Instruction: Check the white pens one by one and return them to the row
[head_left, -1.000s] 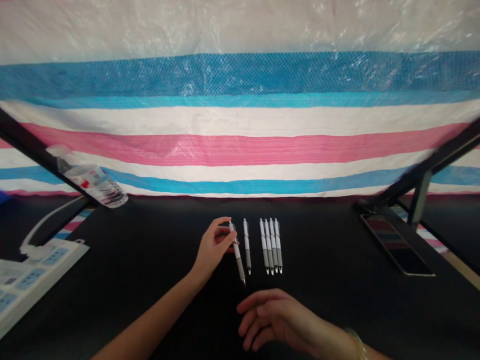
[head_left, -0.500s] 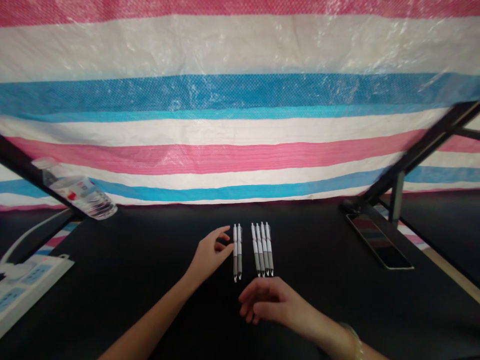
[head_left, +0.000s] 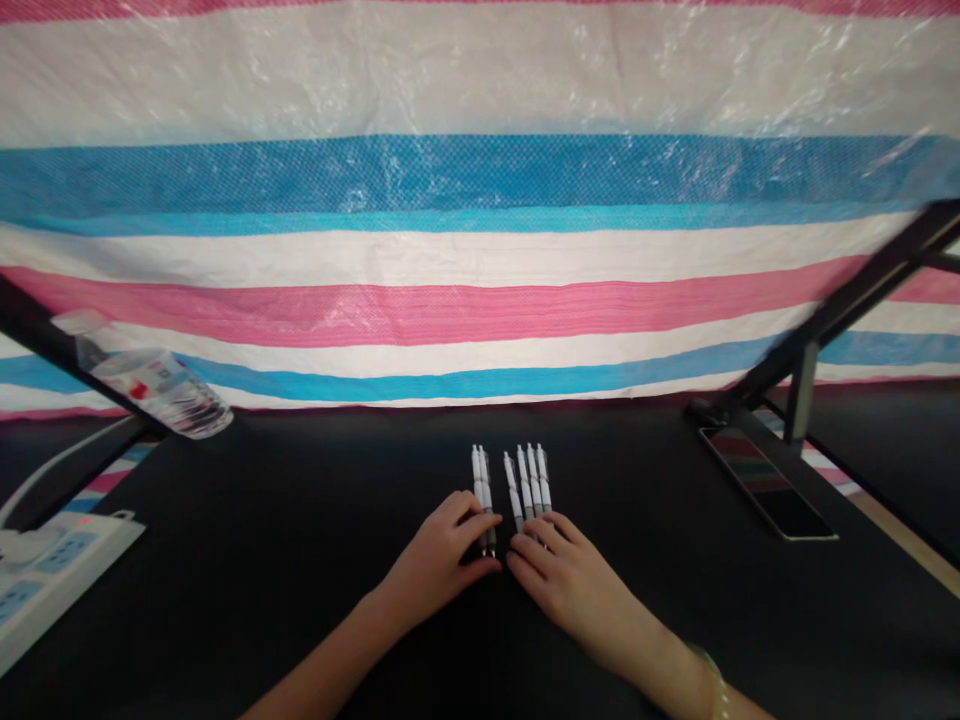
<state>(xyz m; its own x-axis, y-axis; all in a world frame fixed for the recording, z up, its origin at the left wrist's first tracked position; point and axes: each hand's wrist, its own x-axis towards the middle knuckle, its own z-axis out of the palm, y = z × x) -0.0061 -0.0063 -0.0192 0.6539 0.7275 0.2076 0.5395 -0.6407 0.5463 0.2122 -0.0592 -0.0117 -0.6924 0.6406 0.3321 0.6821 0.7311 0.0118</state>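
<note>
Two white-and-grey pens (head_left: 481,470) lie side by side on the black table (head_left: 300,520). My left hand (head_left: 442,550) is curled around their lower half, a finger across them and the thumb by their tips. Just to the right is a row of several matching pens (head_left: 535,475). My right hand (head_left: 562,575) has its bent fingers on the lower ends of this row, hiding the tips. The leftmost pen (head_left: 511,480) of that row leans slightly and sits a little lower than its neighbours; the right fingertips touch its lower end.
A phone (head_left: 769,485) lies at the right by a black metal frame (head_left: 802,385). On the left are a tilted clear plastic bottle (head_left: 161,385) and a white power strip (head_left: 75,570) with a plug and cable. A striped plastic sheet (head_left: 480,260) hangs behind the table.
My left hand has moved down and right onto the two pens, which have shifted slightly right. My right hand has moved up onto the right row, where one more pen shows at its left.
</note>
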